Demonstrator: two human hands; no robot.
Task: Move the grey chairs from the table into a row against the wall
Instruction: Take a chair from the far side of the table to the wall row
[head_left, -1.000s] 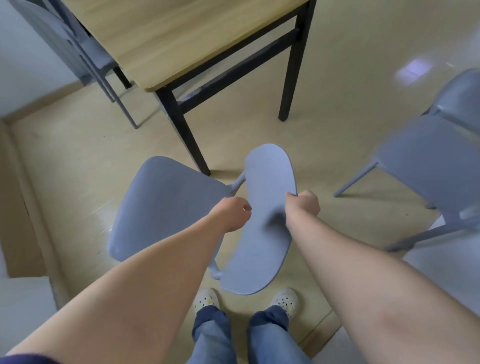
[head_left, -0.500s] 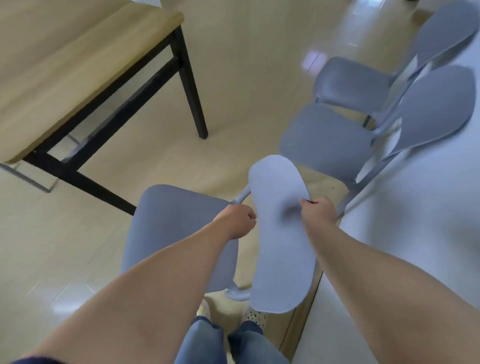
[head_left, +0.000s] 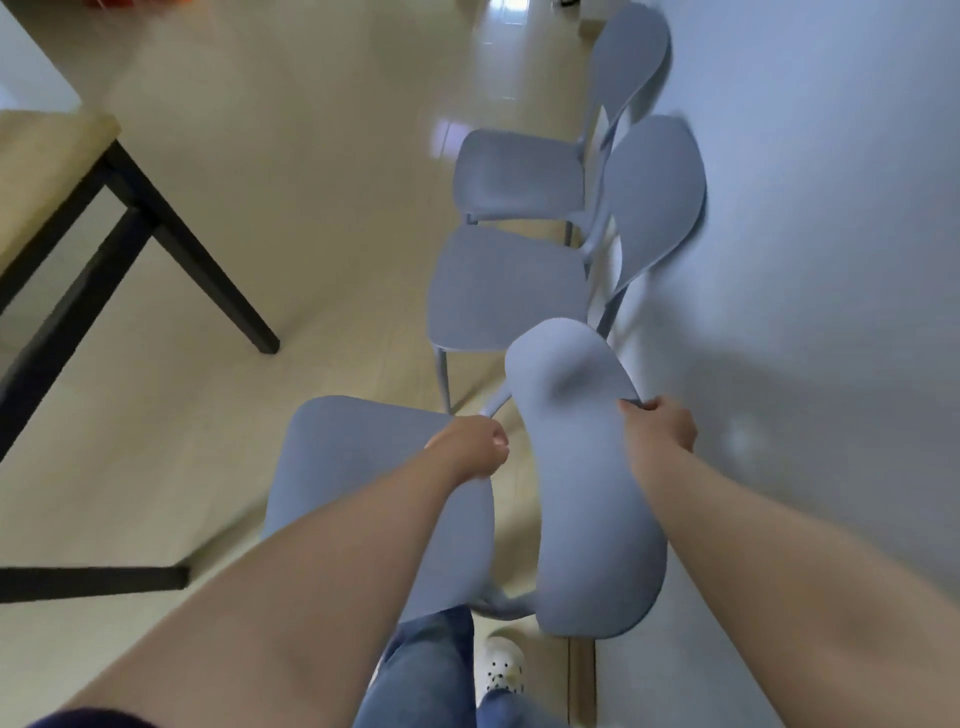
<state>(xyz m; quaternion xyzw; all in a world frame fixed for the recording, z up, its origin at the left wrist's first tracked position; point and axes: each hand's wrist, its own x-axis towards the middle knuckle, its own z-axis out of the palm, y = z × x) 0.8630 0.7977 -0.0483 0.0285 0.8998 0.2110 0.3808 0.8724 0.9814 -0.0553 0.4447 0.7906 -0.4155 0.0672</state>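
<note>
I hold a grey chair (head_left: 582, 467) in front of me, its backrest toward the white wall (head_left: 831, 260) on the right. My left hand (head_left: 470, 447) grips the rear edge of its seat. My right hand (head_left: 660, 423) grips the right edge of its backrest. Its legs are hidden under the seat. Two more grey chairs stand ahead with their backrests at the wall: the nearer chair (head_left: 509, 286) just beyond the held one, the farther chair (head_left: 519, 174) behind it.
A wooden table (head_left: 36, 171) with black legs stands at the left, one leg (head_left: 202, 270) reaching into the beige floor (head_left: 311, 130). My feet in white shoes (head_left: 498, 670) and jeans are directly below the held chair.
I have turned right with the chair. The table slid to the left of the view, and the wall with its two chairs now lies straight ahead. Both hands kept their grip.
</note>
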